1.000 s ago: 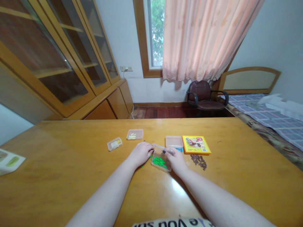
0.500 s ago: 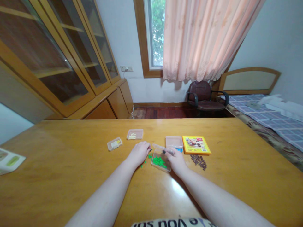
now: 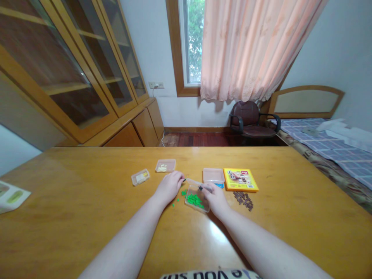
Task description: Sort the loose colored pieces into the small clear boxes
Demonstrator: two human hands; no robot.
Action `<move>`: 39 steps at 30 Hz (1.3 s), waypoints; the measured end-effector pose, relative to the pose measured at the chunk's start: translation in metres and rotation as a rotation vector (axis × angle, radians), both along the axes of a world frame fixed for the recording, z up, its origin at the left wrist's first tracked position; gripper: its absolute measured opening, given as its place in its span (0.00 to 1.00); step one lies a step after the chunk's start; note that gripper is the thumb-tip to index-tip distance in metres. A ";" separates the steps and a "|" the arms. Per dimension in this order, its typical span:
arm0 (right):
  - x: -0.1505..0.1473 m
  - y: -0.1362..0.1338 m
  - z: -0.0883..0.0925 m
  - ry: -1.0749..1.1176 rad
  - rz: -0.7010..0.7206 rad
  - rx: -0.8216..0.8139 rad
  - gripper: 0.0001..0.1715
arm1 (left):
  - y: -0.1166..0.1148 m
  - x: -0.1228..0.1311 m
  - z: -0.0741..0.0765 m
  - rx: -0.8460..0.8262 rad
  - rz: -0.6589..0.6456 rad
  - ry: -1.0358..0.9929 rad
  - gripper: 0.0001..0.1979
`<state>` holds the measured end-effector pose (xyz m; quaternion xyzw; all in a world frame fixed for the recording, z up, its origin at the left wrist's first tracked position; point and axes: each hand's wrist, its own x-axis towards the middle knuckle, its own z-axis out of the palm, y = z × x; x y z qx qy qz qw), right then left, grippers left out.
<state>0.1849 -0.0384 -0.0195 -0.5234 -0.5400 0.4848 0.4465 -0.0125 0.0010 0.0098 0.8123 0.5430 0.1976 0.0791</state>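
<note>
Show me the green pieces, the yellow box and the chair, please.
Green pieces (image 3: 194, 200): head view, middle of the largest heap.
Yellow box (image 3: 241, 180): head view, middle of its printed top.
Chair (image 3: 248, 117): head view, lower part of its backrest.

Light even, fairly bright, cool | daylight at window (image 3: 194, 42), curtain (image 3: 250, 46) glowing pink | white glare patch on tabletop (image 3: 293, 197) | dark shadow along right forearm (image 3: 261, 240) | wide-angle stretch, cabinet (image 3: 84, 73) leaning at left | green pieces (image 3: 194, 200) soft-edged, blending together

The wooden table (image 3: 87, 213) bears green bits (image 3: 184, 192) and brown pieces (image 3: 243, 200).
</note>
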 end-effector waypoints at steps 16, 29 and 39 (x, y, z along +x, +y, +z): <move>0.000 -0.001 0.000 -0.080 0.038 0.026 0.12 | -0.013 0.009 0.014 0.103 -0.115 -0.195 0.06; 0.000 -0.002 0.000 -0.104 0.042 0.037 0.13 | -0.012 0.008 0.014 0.107 -0.102 -0.204 0.06; 0.000 -0.001 -0.004 -0.107 0.049 0.034 0.13 | -0.011 0.006 0.014 0.222 -0.073 -0.254 0.07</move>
